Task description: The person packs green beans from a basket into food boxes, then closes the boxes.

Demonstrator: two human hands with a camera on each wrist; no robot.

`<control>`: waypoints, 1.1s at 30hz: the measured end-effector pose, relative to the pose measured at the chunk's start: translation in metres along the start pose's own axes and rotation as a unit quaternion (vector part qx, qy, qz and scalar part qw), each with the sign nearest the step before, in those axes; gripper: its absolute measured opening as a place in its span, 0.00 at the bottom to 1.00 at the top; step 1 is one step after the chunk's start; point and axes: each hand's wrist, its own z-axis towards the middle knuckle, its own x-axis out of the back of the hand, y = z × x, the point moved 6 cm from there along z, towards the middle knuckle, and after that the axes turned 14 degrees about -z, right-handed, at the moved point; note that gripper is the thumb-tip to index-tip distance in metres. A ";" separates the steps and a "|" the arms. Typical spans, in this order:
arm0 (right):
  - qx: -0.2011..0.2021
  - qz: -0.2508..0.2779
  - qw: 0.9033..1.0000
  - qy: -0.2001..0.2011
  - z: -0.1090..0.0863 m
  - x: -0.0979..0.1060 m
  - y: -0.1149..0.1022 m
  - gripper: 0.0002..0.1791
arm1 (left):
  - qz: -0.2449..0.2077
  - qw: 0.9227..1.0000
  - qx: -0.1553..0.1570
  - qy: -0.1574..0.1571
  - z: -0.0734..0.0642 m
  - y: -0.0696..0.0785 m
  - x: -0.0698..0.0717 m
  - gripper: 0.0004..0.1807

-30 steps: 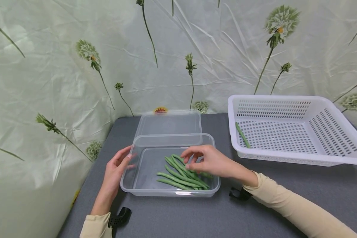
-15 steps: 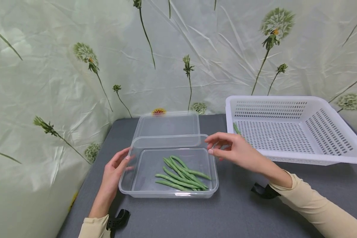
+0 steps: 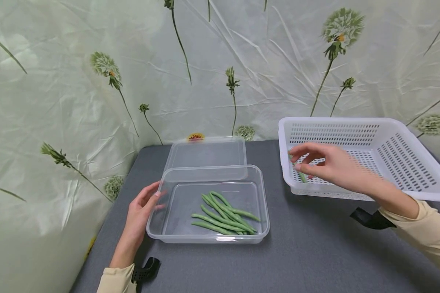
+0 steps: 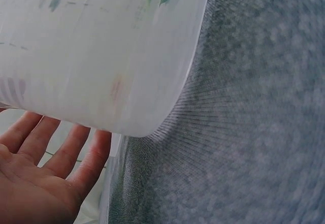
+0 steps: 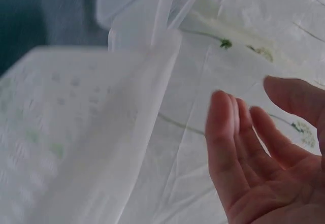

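Observation:
My left hand (image 3: 139, 217) is at the left side of a clear plastic box (image 3: 209, 240). In the left wrist view its fairly straight fingers (image 4: 91, 158) touch the box's outer wall. Several green beans (image 3: 223, 219) lie in a loose bunch in the right half of the box. My right hand (image 3: 337, 167) hovers over the left part of a white slotted basket (image 3: 370, 193), its thumb and fingers apart and nothing between them. Under its fingers, a single green bean (image 3: 302, 177) lies in the basket, partly hidden by the hand.
Behind the box lies a clear flat lid (image 3: 207, 151). A grey cloth (image 3: 278, 260) covers the table. A pale curtain (image 3: 161, 53) with printed dandelions hangs along the back and left edges.
My right hand has moved right, from above the beans in the box to above the bean in the basket. One bean in the box has come into view; my left hand stays put.

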 end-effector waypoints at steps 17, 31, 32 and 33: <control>-0.060 0.049 0.963 -0.258 0.048 -0.007 0.075 0.22 | -0.003 1.000 0.005 -0.005 0.000 0.000 0.001 0.27; -0.121 0.090 0.921 -0.360 0.062 -0.046 0.139 0.29 | -0.006 1.000 0.005 -0.002 0.000 -0.001 0.000 0.27; -0.123 0.090 0.920 -0.361 0.061 -0.049 0.141 0.29 | -0.006 1.000 0.005 -0.002 0.000 -0.001 0.001 0.27; -0.123 0.093 0.919 -0.363 0.061 -0.052 0.144 0.29 | -0.006 1.000 0.004 -0.002 0.000 -0.001 0.001 0.27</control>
